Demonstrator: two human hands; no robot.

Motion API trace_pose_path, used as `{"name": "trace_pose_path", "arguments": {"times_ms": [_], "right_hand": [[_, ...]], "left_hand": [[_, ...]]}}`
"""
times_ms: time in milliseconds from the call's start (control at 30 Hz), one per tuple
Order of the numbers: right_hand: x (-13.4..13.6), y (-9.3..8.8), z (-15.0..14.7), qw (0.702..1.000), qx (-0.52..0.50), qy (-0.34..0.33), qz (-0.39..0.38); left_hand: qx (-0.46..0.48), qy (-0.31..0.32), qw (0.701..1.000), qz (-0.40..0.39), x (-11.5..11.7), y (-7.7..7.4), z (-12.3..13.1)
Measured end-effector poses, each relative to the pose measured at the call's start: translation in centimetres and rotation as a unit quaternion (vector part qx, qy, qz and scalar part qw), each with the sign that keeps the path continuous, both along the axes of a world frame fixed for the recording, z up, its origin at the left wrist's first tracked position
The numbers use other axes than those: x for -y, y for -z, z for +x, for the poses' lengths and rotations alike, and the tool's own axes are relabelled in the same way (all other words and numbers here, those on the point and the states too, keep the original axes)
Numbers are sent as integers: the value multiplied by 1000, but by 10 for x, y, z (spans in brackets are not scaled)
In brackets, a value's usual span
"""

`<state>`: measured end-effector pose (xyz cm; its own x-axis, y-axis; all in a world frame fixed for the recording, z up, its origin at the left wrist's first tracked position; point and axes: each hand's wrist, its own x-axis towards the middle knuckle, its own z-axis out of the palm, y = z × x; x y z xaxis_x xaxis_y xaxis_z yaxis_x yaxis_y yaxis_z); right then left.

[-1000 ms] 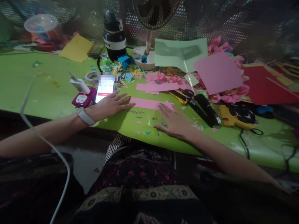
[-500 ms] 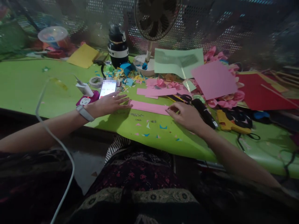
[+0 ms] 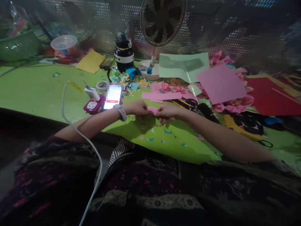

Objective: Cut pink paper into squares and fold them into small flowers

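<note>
A strip of paper (image 3: 152, 109) in plain light pink is held between the left hand (image 3: 138, 108) and the right hand (image 3: 167, 111), toward the front of the green table (image 3: 42, 91). Only a short middle part shows, a pale, matte-looking band; the hands cover the rest. The left fingers are curled in and pinch its left side, and the right fingers are closed on its right side. A small sliver of pink (image 3: 172, 119) peeps out below the right hand; I cannot tell whether it belongs to the same piece. The view is too blurred to tell a fold or crease. Just behind lie two loose strips (image 3: 162, 96) of much the same pink, one partly over the other. Blue and pink scraps (image 3: 168, 131) are scattered in front, and a phone (image 3: 113, 97) is near the left hand
</note>
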<state>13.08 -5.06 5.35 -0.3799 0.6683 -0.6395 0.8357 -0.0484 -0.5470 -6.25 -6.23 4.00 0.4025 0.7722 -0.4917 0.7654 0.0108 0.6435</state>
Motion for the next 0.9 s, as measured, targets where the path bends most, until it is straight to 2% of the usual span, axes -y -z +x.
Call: {"name": "trace_pose_path", "arguments": {"times_ms": [200,333,467,700,900], "right_hand": [[-3,3,-1,1000,6,5,-9],[-5,2,-3,1000,14,17,-15],[-11,7,1,1000,21,-8,-15],[-14,17,37,998,47,-31,-13],[-11,16,69,996,83,-24,1]], "left_hand": [[42,-31,997,-62,-14,11,9],[38,-53,995,-70,-18,16,11],[54,-56,993,-88,-19,19,9],[53,-51,995,-64,-21,23,11],[29,-45,998,-35,-18,17,16]]}}
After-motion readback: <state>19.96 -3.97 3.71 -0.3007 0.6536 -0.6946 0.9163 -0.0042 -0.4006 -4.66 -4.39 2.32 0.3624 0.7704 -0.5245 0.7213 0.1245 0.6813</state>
